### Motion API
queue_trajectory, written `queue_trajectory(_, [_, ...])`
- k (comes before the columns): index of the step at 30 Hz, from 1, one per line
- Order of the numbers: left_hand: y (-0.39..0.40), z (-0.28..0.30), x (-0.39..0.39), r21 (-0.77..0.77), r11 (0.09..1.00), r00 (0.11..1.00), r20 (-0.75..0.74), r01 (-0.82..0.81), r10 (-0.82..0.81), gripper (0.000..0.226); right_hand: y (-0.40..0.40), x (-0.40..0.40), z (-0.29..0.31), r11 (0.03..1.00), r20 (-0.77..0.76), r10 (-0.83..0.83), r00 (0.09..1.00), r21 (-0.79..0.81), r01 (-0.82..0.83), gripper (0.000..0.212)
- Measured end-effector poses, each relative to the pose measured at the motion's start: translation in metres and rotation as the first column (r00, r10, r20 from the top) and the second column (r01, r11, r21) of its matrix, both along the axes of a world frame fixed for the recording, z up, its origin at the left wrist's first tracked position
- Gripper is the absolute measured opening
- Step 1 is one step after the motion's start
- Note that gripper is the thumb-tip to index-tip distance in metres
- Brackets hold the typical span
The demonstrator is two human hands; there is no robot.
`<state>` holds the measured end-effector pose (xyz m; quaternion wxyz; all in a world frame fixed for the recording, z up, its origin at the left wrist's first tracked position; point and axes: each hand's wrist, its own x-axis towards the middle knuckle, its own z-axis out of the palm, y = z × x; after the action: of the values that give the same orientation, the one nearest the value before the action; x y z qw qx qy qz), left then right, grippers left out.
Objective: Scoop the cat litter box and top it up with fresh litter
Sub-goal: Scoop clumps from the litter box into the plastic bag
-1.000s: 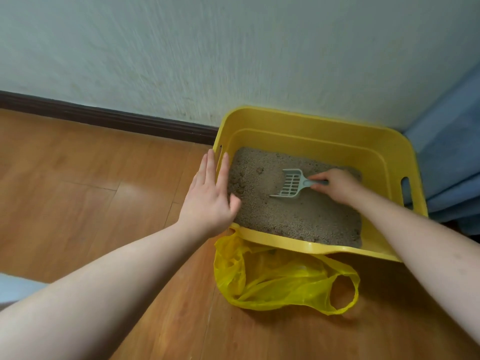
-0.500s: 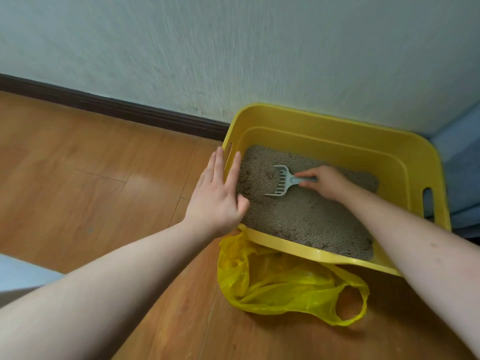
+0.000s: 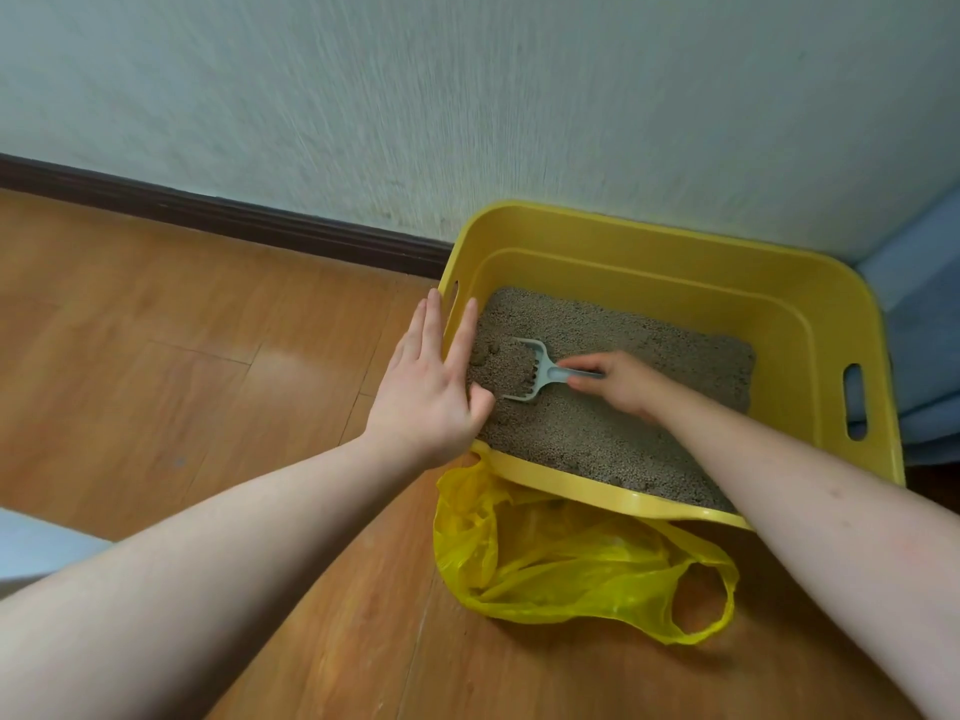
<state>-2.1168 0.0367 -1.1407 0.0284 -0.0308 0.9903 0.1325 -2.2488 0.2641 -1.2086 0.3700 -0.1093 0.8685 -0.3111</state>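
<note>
A yellow plastic litter box (image 3: 649,252) stands on the floor against the wall, with grey-brown litter (image 3: 613,423) across its bottom. My right hand (image 3: 621,379) is inside the box, closed around the handle of a pale grey slotted scoop (image 3: 530,368). The scoop's head is dug into the litter at the left side and holds a heap of granules. My left hand (image 3: 431,392) lies flat over the box's left wall, fingers spread, thumb inside the box, pressing on the rim without gripping.
A crumpled yellow plastic bag (image 3: 571,569) lies open on the wooden floor (image 3: 182,366) just in front of the box. A dark skirting board (image 3: 234,220) runs along the white wall. Blue fabric (image 3: 919,330) hangs at the right of the box.
The scoop has been pushed left through the litter toward my left hand and now carries a load. My left hand has stayed on the box's left wall. The camera has shifted slightly.
</note>
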Motion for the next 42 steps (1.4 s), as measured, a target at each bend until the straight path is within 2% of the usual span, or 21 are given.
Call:
queue_trajectory(3, [0.0,0.0,0.0,-0.007,1.0,1.0,-0.003,0.005,-0.005,0.082,0.001,0.005,-0.003,0.996,0.053,-0.068,0.996,-0.057,0.071,0.037])
queue_trajectory(10, [-0.001,0.001,0.001,-0.013,1.0,1.0,-0.021,0.011,-0.011,0.081,0.005,0.003,-0.002,0.987,0.135,-0.107,0.985,-0.105,0.121,0.033])
queue_trajectory(14, [0.0,0.001,0.0,-0.014,1.0,1.0,-0.023,0.019,-0.02,0.08,0.006,0.003,0.0,0.974,0.15,-0.147,0.978,-0.151,0.17,0.033])
queue_trajectory(24, [-0.001,0.001,0.002,-0.01,1.0,0.999,-0.021,0.027,-0.027,0.078,0.022,0.0,0.027,0.97,0.141,-0.126,0.982,-0.192,0.152,0.033])
queue_trajectory(27, [-0.001,0.0,0.001,-0.014,0.999,0.999,-0.025,0.032,-0.033,0.077,0.033,0.003,0.037,0.974,0.13,-0.129,0.983,-0.169,0.15,0.032])
queue_trajectory(31, [-0.002,0.0,0.001,-0.012,0.999,0.999,-0.029,0.038,-0.039,0.077,0.048,0.01,0.036,0.998,0.106,-0.027,0.994,-0.057,0.033,0.025])
queue_trajectory(42, [-0.003,-0.002,0.001,-0.024,0.999,0.999,-0.02,0.04,-0.041,0.077,0.079,0.04,0.055,0.998,0.025,-0.061,0.998,0.003,0.06,0.026])
